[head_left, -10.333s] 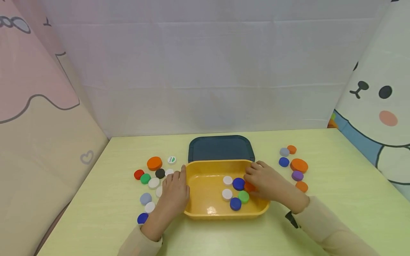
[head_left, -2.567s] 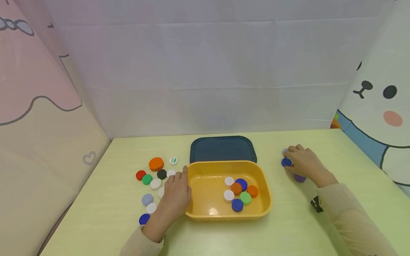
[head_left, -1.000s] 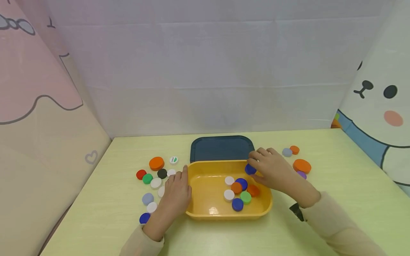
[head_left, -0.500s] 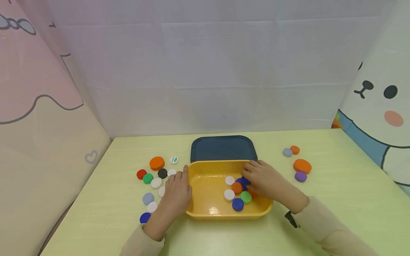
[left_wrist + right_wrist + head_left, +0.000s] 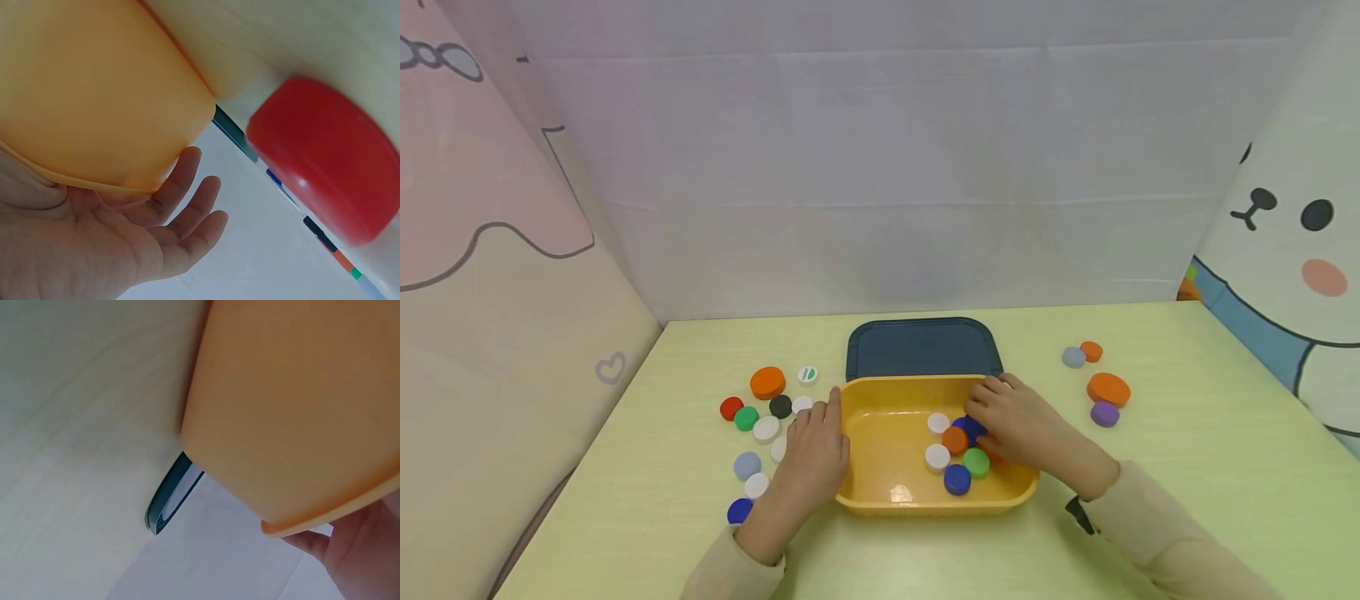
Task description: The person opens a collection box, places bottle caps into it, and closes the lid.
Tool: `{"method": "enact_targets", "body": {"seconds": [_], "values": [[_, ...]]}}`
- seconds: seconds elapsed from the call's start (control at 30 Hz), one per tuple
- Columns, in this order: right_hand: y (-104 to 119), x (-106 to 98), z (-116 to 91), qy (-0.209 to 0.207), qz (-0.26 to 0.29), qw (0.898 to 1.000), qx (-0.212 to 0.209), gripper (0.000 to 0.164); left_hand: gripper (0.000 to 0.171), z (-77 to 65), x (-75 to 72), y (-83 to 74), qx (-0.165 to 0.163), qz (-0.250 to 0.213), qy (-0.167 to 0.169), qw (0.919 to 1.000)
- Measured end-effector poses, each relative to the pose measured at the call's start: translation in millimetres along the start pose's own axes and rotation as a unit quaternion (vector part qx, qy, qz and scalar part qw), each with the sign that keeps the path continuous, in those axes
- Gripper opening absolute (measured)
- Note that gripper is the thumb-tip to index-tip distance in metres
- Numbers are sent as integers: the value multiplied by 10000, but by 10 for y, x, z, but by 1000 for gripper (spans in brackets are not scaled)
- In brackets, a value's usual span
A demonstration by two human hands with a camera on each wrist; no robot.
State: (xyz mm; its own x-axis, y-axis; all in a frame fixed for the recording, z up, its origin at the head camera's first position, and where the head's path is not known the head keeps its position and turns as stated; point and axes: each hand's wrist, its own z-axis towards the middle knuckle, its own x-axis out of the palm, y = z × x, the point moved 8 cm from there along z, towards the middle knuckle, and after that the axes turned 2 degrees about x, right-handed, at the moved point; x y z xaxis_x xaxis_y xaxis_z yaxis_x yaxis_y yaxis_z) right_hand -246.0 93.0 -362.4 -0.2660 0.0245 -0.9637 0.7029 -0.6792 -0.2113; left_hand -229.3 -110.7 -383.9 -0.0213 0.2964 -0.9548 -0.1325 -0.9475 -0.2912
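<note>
A yellow plastic tub (image 5: 880, 507) stands in the middle of the table with several bottle caps inside, among them a light green cap (image 5: 976, 462) and an orange cap (image 5: 954, 440). My left hand (image 5: 811, 454) rests at the tub's left rim, index finger straight along it; the left wrist view shows the other fingers (image 5: 194, 234) loose outside. My right hand (image 5: 1018, 421) reaches over the right rim, its fingertips on a dark blue bottle cap (image 5: 975, 426) low among the others. The right wrist view shows the tub's outer wall (image 5: 294, 412), which hides those fingertips.
Behind the tub lies a dark blue-green lid (image 5: 923, 348). Left of it spread several loose caps, including a red cap (image 5: 732, 408) and a large orange cap (image 5: 767, 383). At the right lie a pale blue cap (image 5: 1073, 357), a purple cap (image 5: 1105, 414) and orange ones.
My right hand has brought the blue cap from the right side of the table over the rim and down into the tub. My left hand has stayed at the left rim.
</note>
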Motion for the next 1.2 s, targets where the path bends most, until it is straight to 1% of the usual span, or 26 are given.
{"method": "enact_targets", "body": {"seconds": [0.23, 0.5, 0.63, 0.8, 0.97, 1.1, 1.2], "values": [[-17, -24, -13, -66, 27, 9999, 78, 30, 55, -2, 7, 0, -27, -32, -1, 10000], [-99, -187, -75, -397, -175, 9988, 205, 31, 55, -13, -10, -2, -18, -16, -50, 10000], [-175, -263, -108, -468, -301, 9980, 303, 33, 55, -13, -15, -4, -2, -19, -56, 10000], [-302, -365, -181, -657, -381, 9963, 405, 36, 55, -16, -20, -3, 10, 4, -60, 10000], [-467, -408, -305, -1042, -421, 9925, 480, 35, 55, -13, -25, -6, -9, -5, -48, 10000], [-622, -382, -425, -1309, -443, 9891, 509, 34, 55, -8, -19, -5, -12, 9, -22, 10000], [-756, -326, -522, -1312, -396, 9884, 651, 33, 55, -7, -18, -10, 12, 21, -14, 10000]]}}
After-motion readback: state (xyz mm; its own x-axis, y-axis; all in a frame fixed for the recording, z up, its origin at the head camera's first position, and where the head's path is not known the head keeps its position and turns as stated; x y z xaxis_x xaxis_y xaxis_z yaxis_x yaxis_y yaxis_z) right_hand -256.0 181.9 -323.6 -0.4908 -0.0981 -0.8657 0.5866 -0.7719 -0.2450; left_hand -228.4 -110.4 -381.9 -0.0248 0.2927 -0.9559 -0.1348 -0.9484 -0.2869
